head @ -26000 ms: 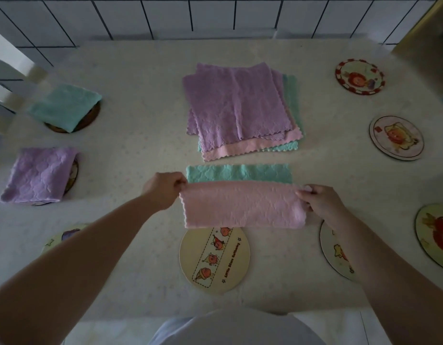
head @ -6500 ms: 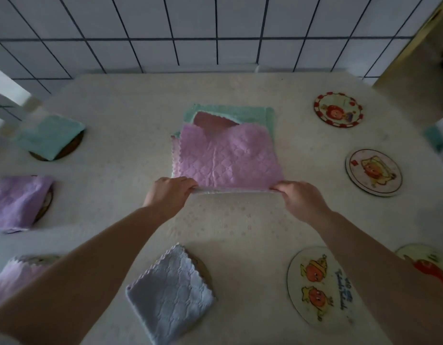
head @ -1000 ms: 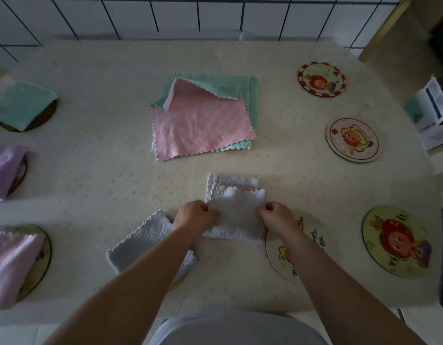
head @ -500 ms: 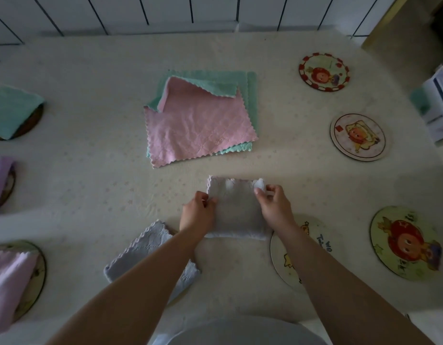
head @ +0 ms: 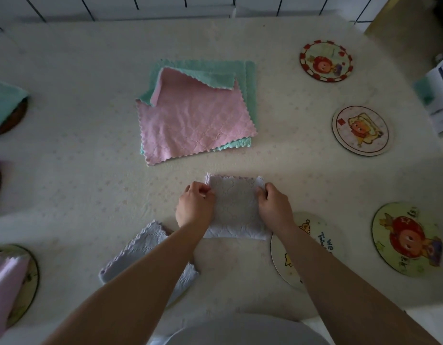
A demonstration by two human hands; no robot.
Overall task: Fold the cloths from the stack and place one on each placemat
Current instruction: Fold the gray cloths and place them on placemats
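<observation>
— Where were the hands at that moment?

— Both were on a folded grey cloth [head: 236, 210] lying flat on the table [head: 78, 155], near the front edge and a little right of the middle. The left hand [head: 195, 207] was closed on the cloth's left side, fingers curled over the edge. The right hand [head: 275, 207] gripped its right side the same way.

— And the stack?

— Toward the middle of the table, beyond the hands. A pink cloth [head: 195, 120] lay on top of green cloths [head: 250, 95], with a green corner flipped over the pink one's far edge.

— Which placemats were covered?

— Just left of the hands, near the front edge, another folded grey cloth [head: 145, 250] sat partly under the left forearm; whatever lay beneath it was hidden. At the front left corner a folded pink cloth [head: 3, 282] rested on a round placemat [head: 32, 275]. Along the left edge a folded green cloth [head: 6, 103] covered a dark placemat [head: 16, 118].

— And the bare ones?

— Four round cartoon placemats were on the right side. One [head: 315, 245] lay just beside the held cloth, touching its near right corner and partly under the right forearm. Another [head: 407, 240] was close to the right edge, one [head: 361, 130] farther back, and a red-rimmed one [head: 326, 61] toward the far right corner.
</observation>
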